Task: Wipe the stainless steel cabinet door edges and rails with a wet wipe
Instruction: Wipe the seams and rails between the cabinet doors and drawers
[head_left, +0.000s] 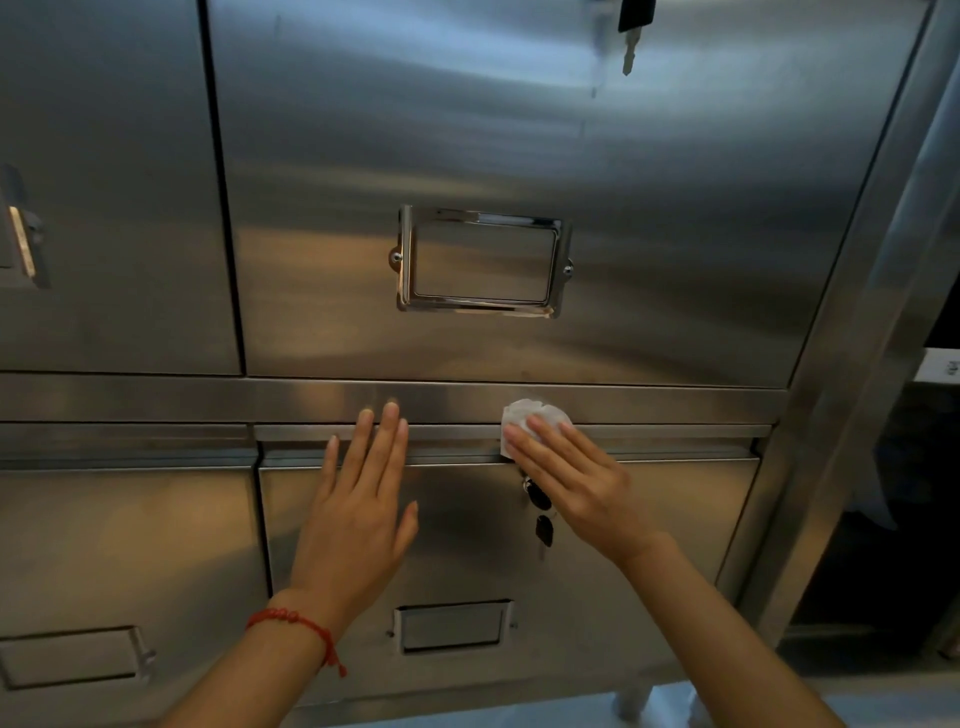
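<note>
A person's left hand (358, 499), a red string bracelet (298, 626) at its wrist, lies flat with straight, spread fingers against the lower cabinet door (467, 561), fingertips reaching the horizontal rail (260, 399). Beside it, the right hand (571, 478) presses a crumpled white wet wipe (530, 415) with straight fingers onto that same rail and the top edge of the lower door; the wipe bunches out beyond the fingertips. Dark keys (540, 512) hang just under the right palm, partly hidden by it. Below the hands sits a small label holder (452, 626), nothing legible in it. Above the rail, the brushed-steel upper door (519, 156) carries a chrome label frame (480, 260), and another key (629, 47) hangs at its top.
</note>
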